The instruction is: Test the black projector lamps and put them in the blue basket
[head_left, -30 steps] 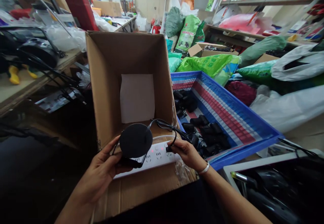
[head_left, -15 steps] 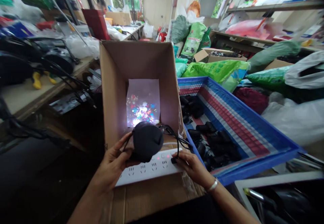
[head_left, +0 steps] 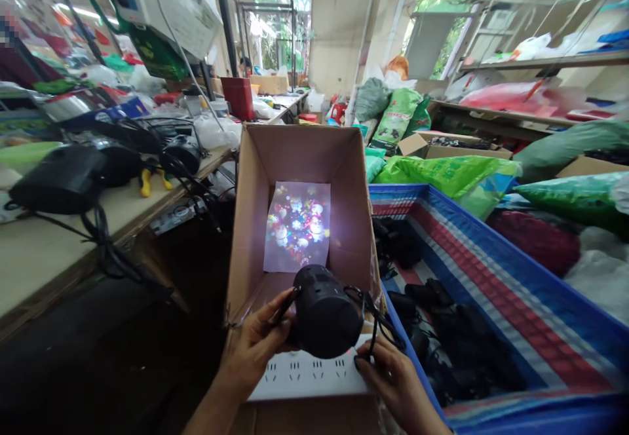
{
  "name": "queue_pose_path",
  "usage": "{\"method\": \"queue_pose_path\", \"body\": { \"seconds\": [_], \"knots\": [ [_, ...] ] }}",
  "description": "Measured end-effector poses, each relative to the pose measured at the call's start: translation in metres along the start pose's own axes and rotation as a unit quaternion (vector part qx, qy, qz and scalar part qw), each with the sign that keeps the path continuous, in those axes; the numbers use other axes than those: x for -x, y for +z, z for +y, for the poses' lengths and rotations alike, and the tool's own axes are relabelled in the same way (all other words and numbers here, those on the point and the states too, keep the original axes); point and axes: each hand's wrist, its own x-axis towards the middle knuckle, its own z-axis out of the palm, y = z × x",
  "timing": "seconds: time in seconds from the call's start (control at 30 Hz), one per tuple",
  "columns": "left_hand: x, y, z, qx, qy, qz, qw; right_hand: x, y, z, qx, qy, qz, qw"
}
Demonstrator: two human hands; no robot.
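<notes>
Cardboard [head_left: 304,418] under pwr strip [head_left: 305,382], cluttered rm [head_left: 331,42], L grip [head_left: 256,342] closed on blk projector [head_left: 327,320], R grip [head_left: 393,379] pinching plug [head_left: 361,358].

The lamp [head_left: 328,317] is black, the paper [head_left: 297,228] multicolour-speckled.

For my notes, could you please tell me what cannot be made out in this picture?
Head view:
Front of the lamp: turned away, behind its body.
Most of the plug: covered by the right hand.
Crate: cut off by right edge.
Figures on the paper: too small.
</notes>
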Motion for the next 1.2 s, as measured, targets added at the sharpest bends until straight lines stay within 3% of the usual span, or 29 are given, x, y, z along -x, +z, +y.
{"method": "queue_pose_path", "body": {
  "seconds": [0.27, 0.67, 0.8, 0.9, 1.0, 1.07, 1.2],
  "knots": [
    [0.001, -0.012, -0.006, -0.045, 0.003, -0.020, 0.999, -0.001, 0.004, 0.002, 0.047, 0.037, 0.016, 0.998],
    [0.002, -0.006, -0.010, -0.019, -0.009, -0.048, 0.999, -0.004, 0.004, -0.003, 0.026, 0.050, 0.023, 0.998],
    [0.003, -0.002, -0.009, -0.025, -0.006, -0.064, 0.998, -0.005, 0.004, -0.006, -0.046, 0.068, 0.049, 0.995],
    [0.007, 0.006, -0.006, -0.101, 0.024, -0.071, 0.992, -0.005, 0.002, -0.004, -0.182, 0.115, 0.098, 0.972],
    [0.012, 0.014, -0.007, -0.261, 0.064, -0.049, 0.962, -0.007, -0.002, -0.005, -0.346, 0.174, 0.121, 0.914],
    [0.015, 0.016, -0.010, -0.341, 0.102, -0.048, 0.933, -0.006, -0.004, -0.010, -0.397, 0.191, 0.127, 0.889],
    [0.021, 0.023, -0.016, -0.457, 0.196, -0.074, 0.865, 0.006, -0.002, -0.030, -0.388, 0.186, 0.119, 0.895]
  ]
}}
